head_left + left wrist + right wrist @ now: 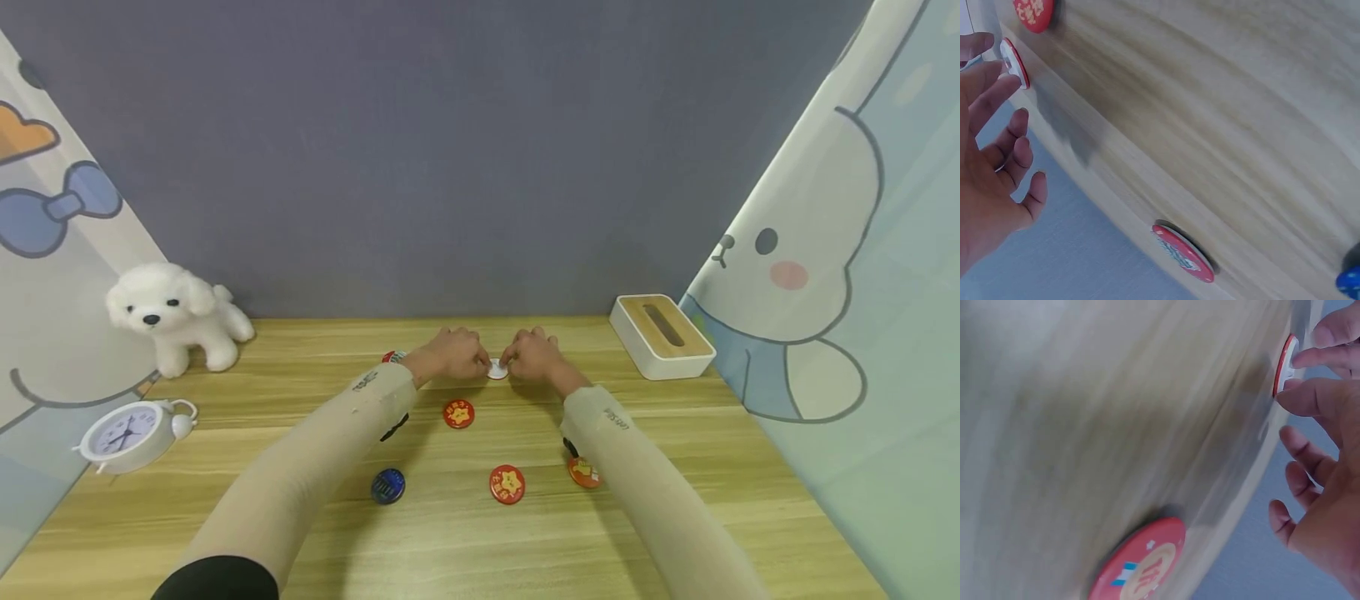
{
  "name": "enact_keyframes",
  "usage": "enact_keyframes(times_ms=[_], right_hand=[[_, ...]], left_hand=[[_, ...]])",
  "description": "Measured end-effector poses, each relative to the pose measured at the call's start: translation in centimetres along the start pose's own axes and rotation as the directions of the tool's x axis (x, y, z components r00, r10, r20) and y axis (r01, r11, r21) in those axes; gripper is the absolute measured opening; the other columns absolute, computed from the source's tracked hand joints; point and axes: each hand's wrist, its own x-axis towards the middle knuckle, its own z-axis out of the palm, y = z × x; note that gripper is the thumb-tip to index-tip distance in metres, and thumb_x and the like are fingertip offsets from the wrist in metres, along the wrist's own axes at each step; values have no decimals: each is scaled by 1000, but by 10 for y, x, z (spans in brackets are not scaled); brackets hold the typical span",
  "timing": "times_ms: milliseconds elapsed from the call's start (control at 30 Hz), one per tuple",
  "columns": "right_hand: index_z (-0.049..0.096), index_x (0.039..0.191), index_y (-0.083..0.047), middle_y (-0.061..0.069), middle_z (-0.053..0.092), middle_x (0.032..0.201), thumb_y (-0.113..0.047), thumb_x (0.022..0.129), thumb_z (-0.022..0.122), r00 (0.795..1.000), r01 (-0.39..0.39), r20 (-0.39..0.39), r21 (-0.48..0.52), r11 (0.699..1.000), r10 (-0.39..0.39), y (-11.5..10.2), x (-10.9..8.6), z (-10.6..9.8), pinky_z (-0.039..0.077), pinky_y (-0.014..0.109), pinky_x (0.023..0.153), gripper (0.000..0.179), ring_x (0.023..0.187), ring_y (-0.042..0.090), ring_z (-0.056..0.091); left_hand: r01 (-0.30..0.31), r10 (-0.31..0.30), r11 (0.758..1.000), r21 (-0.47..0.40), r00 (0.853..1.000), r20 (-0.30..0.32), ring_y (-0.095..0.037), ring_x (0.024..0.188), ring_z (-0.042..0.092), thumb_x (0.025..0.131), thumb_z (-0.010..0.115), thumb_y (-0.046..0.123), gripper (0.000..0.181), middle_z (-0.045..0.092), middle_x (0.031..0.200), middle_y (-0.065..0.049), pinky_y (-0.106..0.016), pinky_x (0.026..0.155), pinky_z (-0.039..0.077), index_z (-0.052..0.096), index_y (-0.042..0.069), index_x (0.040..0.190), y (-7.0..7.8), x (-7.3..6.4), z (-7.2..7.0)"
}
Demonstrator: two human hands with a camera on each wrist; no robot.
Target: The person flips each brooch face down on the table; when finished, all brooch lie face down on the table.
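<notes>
A round badge (497,371), white face up with a red rim, lies near the table's back edge between both hands. From its left side, my left hand (457,354) pinches it with thumb and forefinger. Opposite, my right hand (531,357) pinches the right side, with fingertips on the white face and rim of the badge (1284,365). The other fingers of both hands are loosely bent. A red badge with a yellow star (459,414) lies just in front of the hands. Beside the left wrist, another red badge (1184,253) is partly hidden in the head view.
Nearer on the wooden table (442,550) are a blue badge (387,486), a red star badge (507,484) and another (583,473) partly behind the right sleeve. A plush dog (180,321) and alarm clock (127,437) stand left, a tissue box (663,337) back right.
</notes>
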Motion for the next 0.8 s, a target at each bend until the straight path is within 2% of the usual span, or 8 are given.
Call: enact_keyframes(times_ms=[167, 433, 800], right_hand=[[80, 107, -28, 5, 61, 122, -14, 84, 61, 1000, -8, 30, 15, 1000, 7, 1, 0, -5, 31, 45, 85, 33, 110, 30, 45], [79, 108, -30, 3, 61, 117, -17, 85, 63, 999, -17, 51, 21, 1000, 16, 0, -2, -8, 30, 45, 85, 31, 107, 28, 45], [79, 110, -30, 3, 60, 115, -18, 88, 63, 998, -22, 67, 22, 1000, 21, -1, -5, -7, 29, 43, 83, 29, 103, 27, 43]], left_hand=[[-5, 5, 1000, -12, 1000, 31, -27, 116, 59, 100, 57, 35, 28, 65, 121, -4, -64, 106, 36, 75, 29, 119, 0, 2, -6], [12, -11, 999, -32, 999, 40, -26, 122, 60, 99, 59, 34, 27, 68, 125, -1, -71, 110, 29, 75, 28, 119, -1, 6, -5], [4, -3, 1000, -29, 999, 49, -25, 121, 61, 98, 60, 30, 26, 69, 126, 2, -70, 110, 29, 76, 28, 119, -1, 7, -3]])
